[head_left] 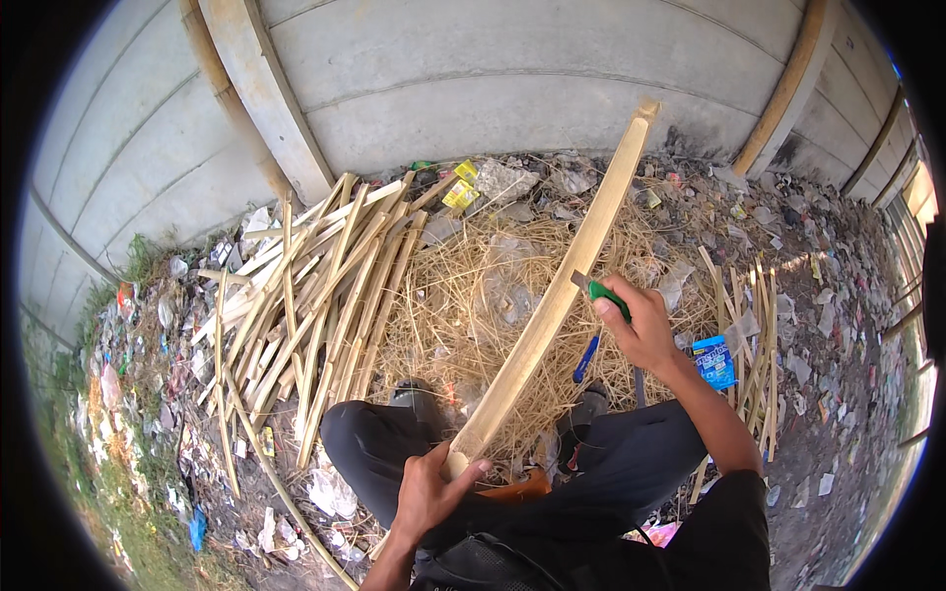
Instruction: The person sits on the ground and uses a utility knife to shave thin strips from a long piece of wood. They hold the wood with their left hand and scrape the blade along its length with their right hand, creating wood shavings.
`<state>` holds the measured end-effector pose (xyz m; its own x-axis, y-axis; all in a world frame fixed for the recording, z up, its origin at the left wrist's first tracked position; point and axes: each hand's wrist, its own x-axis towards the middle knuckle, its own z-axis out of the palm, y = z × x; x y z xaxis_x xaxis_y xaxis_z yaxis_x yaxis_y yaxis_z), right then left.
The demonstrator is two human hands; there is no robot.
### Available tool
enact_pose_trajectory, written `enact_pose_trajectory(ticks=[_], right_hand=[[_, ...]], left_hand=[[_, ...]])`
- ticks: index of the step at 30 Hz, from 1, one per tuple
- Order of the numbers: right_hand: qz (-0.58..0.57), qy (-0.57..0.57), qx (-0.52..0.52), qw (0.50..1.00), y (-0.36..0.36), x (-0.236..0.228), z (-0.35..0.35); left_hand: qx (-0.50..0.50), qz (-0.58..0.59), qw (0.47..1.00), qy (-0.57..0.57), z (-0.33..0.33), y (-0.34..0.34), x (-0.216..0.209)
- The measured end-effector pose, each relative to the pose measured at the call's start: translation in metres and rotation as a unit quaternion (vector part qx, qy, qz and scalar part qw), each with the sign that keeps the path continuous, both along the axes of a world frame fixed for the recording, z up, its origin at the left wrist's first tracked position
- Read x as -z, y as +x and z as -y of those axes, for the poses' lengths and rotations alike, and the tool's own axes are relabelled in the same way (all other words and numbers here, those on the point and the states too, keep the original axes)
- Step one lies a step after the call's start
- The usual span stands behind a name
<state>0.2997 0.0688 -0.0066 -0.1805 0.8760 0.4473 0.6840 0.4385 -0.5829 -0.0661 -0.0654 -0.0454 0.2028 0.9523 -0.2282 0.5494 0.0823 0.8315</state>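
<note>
Around you, littered ground (818, 394) and straw (443, 295) reach a far concrete wall (493, 113). Your left hand (430, 495) grips the near end of a bamboo strip (552, 315) slanting far right; your right hand (641, 325) holds a green-handled knife (605, 295) at its middle.

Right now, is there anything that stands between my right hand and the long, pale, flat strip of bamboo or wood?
Only the green-handled, metal-bladed knife in your right hand does; its blade overlaps the strip at the right edge. Nothing else visible is between. Your left hand grips the near end.
</note>
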Motion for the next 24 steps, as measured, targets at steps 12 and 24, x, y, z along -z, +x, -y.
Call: enact_pose_trajectory(ticks=[12, 24], right_hand=[[0.104, 0.053, -0.154, 0.981, -0.058, 0.005, 0.036], [0.116, 0.056, -0.173, 0.977, -0.071, 0.001, 0.048]], left_hand=[[-0.01, 0.253, 0.956, -0.15, -0.033, 0.019, -0.01], [0.04, 0.297, 0.949, -0.094, -0.053, 0.044, -0.011]])
